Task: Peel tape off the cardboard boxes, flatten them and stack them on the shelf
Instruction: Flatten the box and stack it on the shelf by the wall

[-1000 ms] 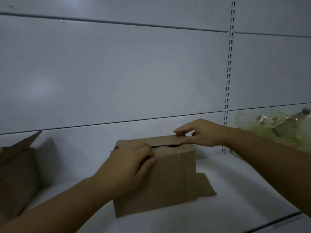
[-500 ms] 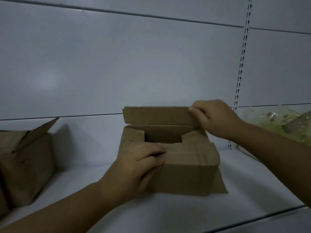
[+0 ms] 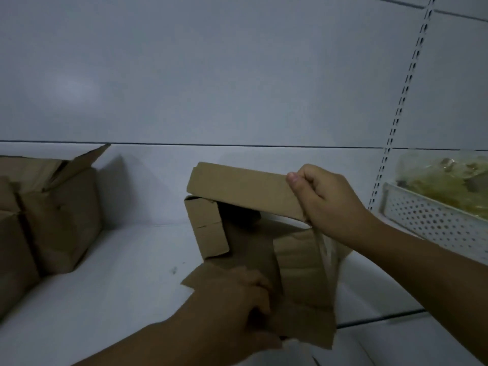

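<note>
Two bare forearms come into view from the bottom edge, each ending in a bare hand. No sleeve, cuff, glove, watch, ring or bracelet shows on either arm as far as the frame reaches. The left hand [image 3: 237,299] is seen from the back, its knuckles rounded and somewhat blurred. The right hand [image 3: 327,204] shows its back and curled fingers, with a short, plain thumbnail [image 3: 290,177] visible at the tip of the thumb.
</note>
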The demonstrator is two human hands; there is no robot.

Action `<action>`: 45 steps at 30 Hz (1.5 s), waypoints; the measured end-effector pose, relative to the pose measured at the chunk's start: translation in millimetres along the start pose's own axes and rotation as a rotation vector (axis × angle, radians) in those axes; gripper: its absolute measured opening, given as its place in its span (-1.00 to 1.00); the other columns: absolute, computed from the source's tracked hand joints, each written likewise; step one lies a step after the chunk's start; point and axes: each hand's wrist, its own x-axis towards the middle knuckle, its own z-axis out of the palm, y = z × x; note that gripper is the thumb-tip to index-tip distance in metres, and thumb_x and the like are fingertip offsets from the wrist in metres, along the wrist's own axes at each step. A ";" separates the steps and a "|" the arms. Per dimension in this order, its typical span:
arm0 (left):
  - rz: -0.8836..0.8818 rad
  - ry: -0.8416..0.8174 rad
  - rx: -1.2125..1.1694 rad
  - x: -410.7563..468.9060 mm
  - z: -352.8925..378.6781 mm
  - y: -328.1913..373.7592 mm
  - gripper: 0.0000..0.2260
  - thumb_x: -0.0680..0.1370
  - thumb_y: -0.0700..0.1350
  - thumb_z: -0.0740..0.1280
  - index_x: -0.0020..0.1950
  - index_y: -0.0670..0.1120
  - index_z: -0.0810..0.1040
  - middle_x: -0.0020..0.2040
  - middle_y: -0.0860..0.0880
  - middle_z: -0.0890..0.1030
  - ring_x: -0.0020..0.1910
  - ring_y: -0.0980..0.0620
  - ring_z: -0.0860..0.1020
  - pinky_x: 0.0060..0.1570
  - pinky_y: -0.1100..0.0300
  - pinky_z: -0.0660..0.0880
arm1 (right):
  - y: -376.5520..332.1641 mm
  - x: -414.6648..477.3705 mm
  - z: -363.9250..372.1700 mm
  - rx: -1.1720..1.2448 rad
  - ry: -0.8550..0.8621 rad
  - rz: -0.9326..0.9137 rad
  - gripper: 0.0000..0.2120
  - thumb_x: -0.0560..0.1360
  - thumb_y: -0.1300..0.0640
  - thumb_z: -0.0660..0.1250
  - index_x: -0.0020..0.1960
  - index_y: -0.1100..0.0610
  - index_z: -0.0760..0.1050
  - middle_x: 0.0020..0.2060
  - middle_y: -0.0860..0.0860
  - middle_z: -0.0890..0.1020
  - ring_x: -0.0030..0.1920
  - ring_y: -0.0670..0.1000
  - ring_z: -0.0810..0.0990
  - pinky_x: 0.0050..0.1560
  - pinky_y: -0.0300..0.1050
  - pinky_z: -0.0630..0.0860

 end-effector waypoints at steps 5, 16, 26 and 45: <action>-0.263 0.050 -0.950 -10.7 -1.0 12.4 -0.43 0.28 -0.10 0.54 0.10 0.30 0.33 0.07 0.24 0.57 0.04 0.26 0.57 -0.01 0.32 0.55 | -9.8 -4.4 20.6 -0.001 -0.029 0.035 -0.65 0.56 -0.13 0.08 -0.28 0.04 0.40 -0.44 -0.04 0.47 -0.38 -0.06 0.45 -0.38 -0.10 0.35; 0.043 0.232 -0.387 -16.8 -39.2 -18.0 -0.65 0.35 -0.28 0.20 -0.11 0.06 0.68 -0.01 0.19 0.64 0.11 0.15 0.56 0.15 0.26 0.45 | -6.2 -11.4 34.8 0.044 0.001 0.039 -0.61 0.54 -0.22 0.02 -0.36 -0.04 0.29 -0.50 -0.08 0.38 -0.42 -0.15 0.41 -0.42 -0.17 0.27; -0.244 0.184 0.472 -52.0 -48.7 -67.7 -0.70 0.46 -0.03 0.16 0.11 0.03 0.57 0.13 0.06 0.58 0.10 0.02 0.49 -0.04 0.11 0.49 | -13.5 -19.8 49.6 0.137 -0.209 -0.004 -0.51 0.49 -0.33 0.03 -0.29 0.05 0.39 -0.46 -0.04 0.44 -0.43 -0.12 0.42 -0.39 -0.15 0.35; -0.459 -0.168 -0.008 8.1 -47.8 -92.1 -0.56 0.54 0.14 0.21 0.40 0.09 0.32 0.43 0.01 0.36 0.37 0.01 0.33 0.33 0.19 0.23 | 7.1 -66.9 41.5 -0.300 -0.920 -0.257 -0.60 0.58 -0.21 -0.02 0.41 -0.28 0.18 0.46 -0.33 0.14 0.40 -0.34 0.00 0.32 -0.38 -0.13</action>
